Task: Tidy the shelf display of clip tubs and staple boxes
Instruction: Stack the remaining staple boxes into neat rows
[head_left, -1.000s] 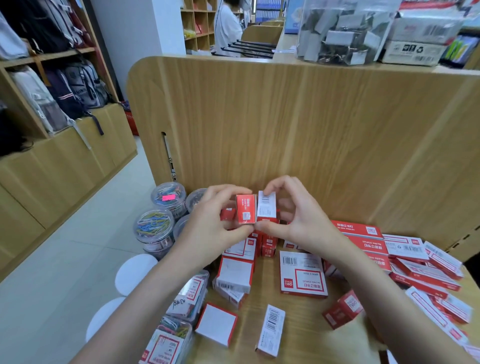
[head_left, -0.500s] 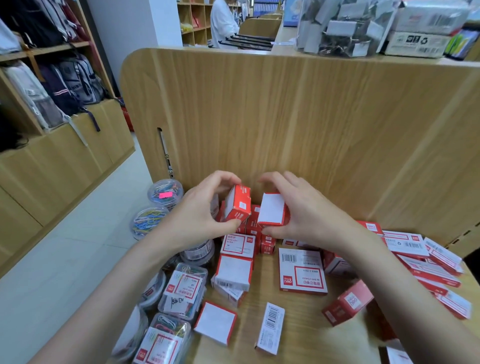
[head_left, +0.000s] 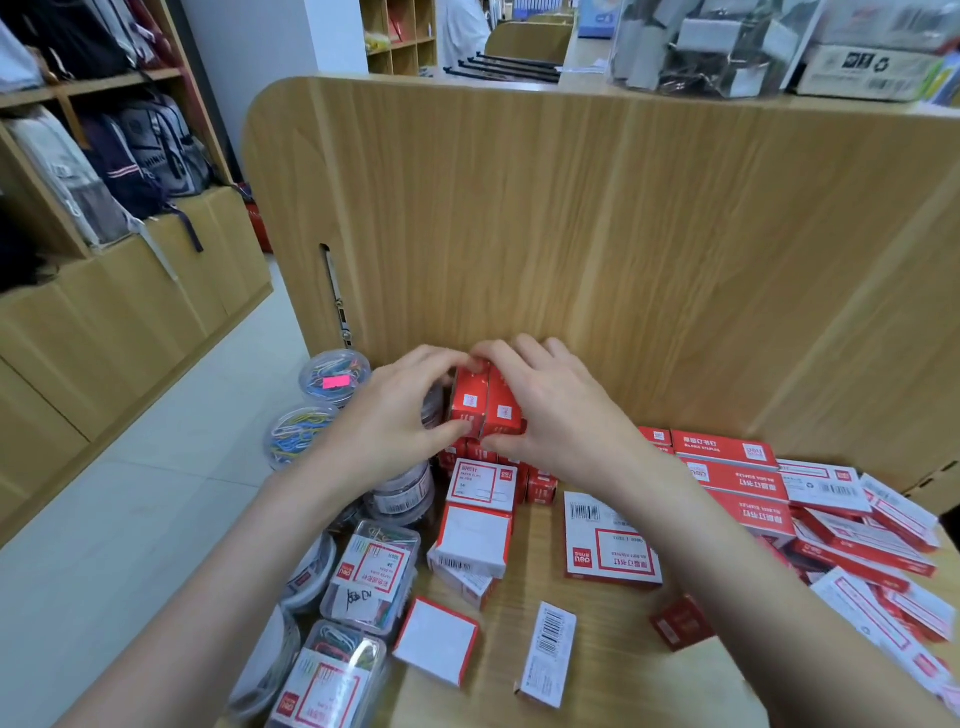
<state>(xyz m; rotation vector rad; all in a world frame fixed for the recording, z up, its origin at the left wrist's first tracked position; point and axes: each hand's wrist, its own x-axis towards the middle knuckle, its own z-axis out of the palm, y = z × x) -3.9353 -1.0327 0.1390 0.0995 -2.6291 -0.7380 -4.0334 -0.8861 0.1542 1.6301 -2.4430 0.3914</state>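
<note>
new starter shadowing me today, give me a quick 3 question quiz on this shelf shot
1. True or false: the left hand and right hand each grip a small red box, side by side.
2. The tub with the pink sticker holds: A staples, B coloured paper clips, C pins.
3. What stands directly behind the held boxes?

Key: 1 true; 2 B; 3 the wooden back panel.

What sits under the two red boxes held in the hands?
Under the two red boxes, more small red boxes are stacked; the hands hide how many.
</note>
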